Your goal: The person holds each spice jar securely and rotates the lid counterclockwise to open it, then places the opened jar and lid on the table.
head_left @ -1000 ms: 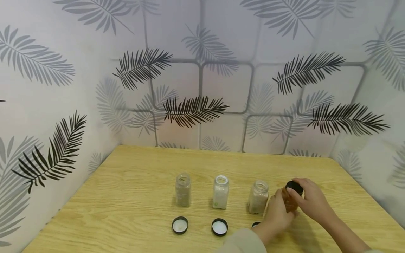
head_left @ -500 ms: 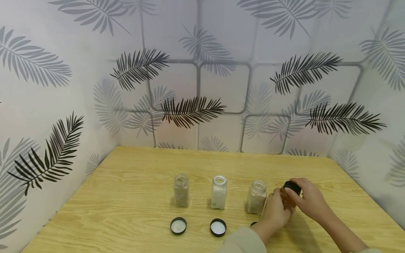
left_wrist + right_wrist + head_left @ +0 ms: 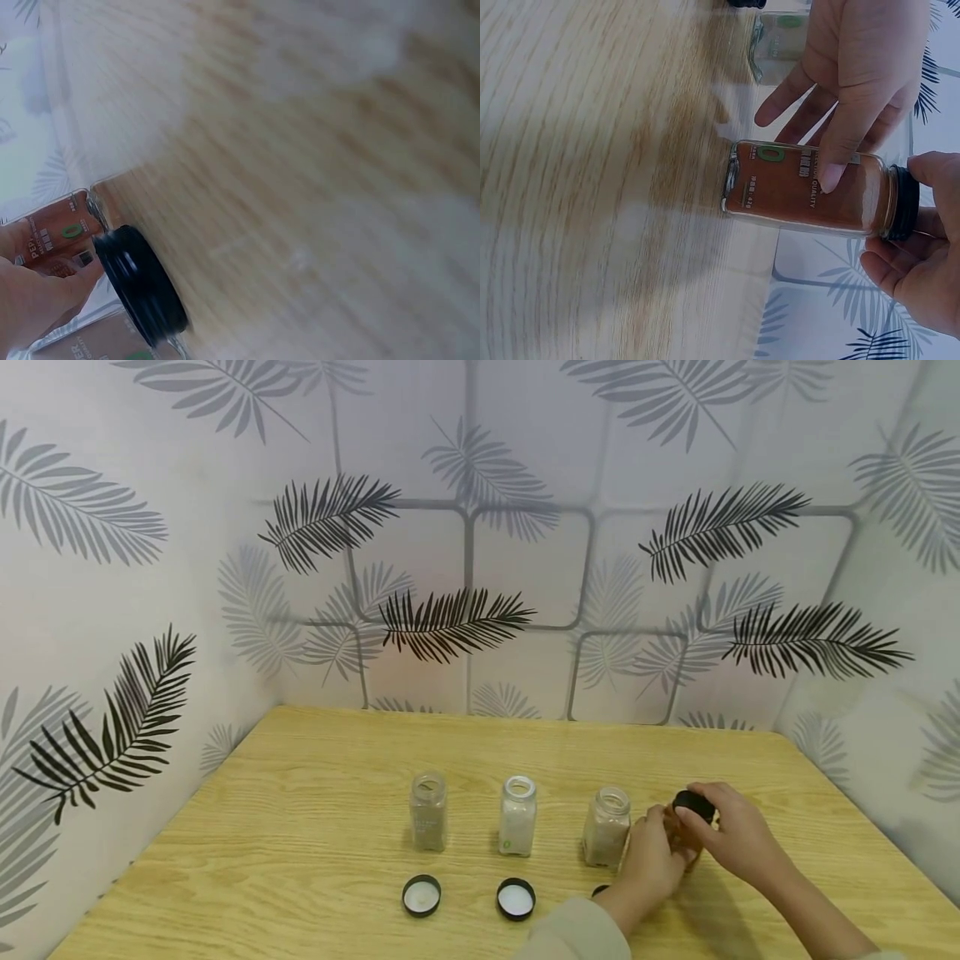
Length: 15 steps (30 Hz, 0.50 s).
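A square glass spice jar (image 3: 780,196) of reddish-brown powder stands at the right of the table. My left hand (image 3: 651,860) grips its body, with the thumb across the label in the right wrist view. The jar wears a black screw lid (image 3: 693,804), which my right hand (image 3: 738,835) holds between thumb and fingers. From the head view the hands hide most of this jar. Just left of my left hand is an uncapped glass jar (image 3: 607,831); its loose black lid (image 3: 142,289) lies in front, mostly behind my left wrist in the head view.
Two more uncapped jars, one greyish-brown (image 3: 429,818) and one white (image 3: 517,818), stand further left in the same row. Before them, two black lids (image 3: 422,896) lie with their pale insides up. A patterned wall (image 3: 525,677) rises behind the wooden table (image 3: 262,827).
The head view has shifted slightly, so everything sits a little further left in it. Both hands stay on the same jar and lid, with hardly any visible movement.
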Each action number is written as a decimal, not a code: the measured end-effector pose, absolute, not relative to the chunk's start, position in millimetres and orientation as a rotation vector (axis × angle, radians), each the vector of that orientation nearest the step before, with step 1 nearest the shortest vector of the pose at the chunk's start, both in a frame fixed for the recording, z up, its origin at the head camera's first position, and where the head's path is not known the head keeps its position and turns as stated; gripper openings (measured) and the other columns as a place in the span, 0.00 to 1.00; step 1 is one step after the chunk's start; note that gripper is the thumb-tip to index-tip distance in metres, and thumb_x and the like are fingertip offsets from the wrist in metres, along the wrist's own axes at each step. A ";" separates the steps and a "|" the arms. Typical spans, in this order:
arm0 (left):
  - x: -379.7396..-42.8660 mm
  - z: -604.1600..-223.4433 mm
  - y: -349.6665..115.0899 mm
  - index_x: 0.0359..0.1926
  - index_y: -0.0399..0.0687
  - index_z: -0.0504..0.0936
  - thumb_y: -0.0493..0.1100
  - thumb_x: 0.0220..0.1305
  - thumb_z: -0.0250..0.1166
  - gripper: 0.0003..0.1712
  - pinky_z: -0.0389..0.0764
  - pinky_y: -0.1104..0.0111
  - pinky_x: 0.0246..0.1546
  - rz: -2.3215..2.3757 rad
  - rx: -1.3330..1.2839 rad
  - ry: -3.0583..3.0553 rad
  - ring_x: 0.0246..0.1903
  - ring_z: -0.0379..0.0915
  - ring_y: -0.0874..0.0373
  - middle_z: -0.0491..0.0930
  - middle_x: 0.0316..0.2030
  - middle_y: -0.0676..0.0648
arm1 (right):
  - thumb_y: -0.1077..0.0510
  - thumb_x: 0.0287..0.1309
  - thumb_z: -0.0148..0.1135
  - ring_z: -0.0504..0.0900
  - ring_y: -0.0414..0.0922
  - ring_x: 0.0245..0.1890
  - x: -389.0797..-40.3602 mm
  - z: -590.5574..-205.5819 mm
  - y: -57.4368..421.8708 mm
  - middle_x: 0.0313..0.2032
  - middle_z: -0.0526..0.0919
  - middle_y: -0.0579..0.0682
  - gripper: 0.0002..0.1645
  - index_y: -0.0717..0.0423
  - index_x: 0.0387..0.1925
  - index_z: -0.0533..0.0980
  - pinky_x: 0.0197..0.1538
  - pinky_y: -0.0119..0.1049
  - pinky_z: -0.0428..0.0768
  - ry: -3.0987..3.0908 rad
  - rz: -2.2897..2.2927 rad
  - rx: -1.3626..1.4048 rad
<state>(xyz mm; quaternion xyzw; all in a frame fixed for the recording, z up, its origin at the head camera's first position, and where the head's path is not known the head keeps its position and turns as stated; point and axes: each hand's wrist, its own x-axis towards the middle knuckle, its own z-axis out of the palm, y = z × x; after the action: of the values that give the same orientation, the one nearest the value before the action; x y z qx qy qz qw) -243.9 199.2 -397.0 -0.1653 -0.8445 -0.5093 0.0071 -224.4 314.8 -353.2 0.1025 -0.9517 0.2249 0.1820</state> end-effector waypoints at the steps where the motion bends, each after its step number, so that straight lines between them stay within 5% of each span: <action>1: -243.8 -397.3 199.7 0.48 0.47 0.73 0.38 0.54 0.68 0.20 0.76 0.76 0.37 -1.599 -0.514 -2.642 0.37 0.71 0.65 0.75 0.35 0.51 | 0.60 0.59 0.60 0.77 0.66 0.45 -224.0 -353.1 315.1 0.46 0.76 0.72 0.24 0.75 0.50 0.71 0.41 0.55 0.78 -2.687 0.637 0.290; 9: -242.8 -396.9 202.7 0.51 0.46 0.72 0.38 0.56 0.67 0.22 0.77 0.75 0.38 -1.672 -0.490 -2.661 0.39 0.73 0.64 0.75 0.38 0.50 | 0.57 0.60 0.59 0.77 0.63 0.43 -222.9 -351.8 318.9 0.47 0.75 0.71 0.25 0.74 0.51 0.71 0.34 0.46 0.79 -2.740 0.647 0.259; 15: -243.6 -398.9 203.0 0.53 0.47 0.70 0.38 0.56 0.66 0.24 0.78 0.74 0.40 -1.744 -0.470 -2.657 0.43 0.75 0.62 0.76 0.43 0.48 | 0.57 0.60 0.59 0.77 0.64 0.44 -221.9 -352.1 319.8 0.47 0.75 0.72 0.25 0.74 0.52 0.71 0.36 0.49 0.79 -2.744 0.644 0.272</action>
<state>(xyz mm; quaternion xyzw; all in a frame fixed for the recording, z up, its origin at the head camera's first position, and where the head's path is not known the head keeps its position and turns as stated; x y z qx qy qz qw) -243.6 203.0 -398.9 -0.1462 -0.8264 -0.5425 -0.0358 -221.9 319.8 -352.1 0.0947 -0.9574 0.2248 0.1545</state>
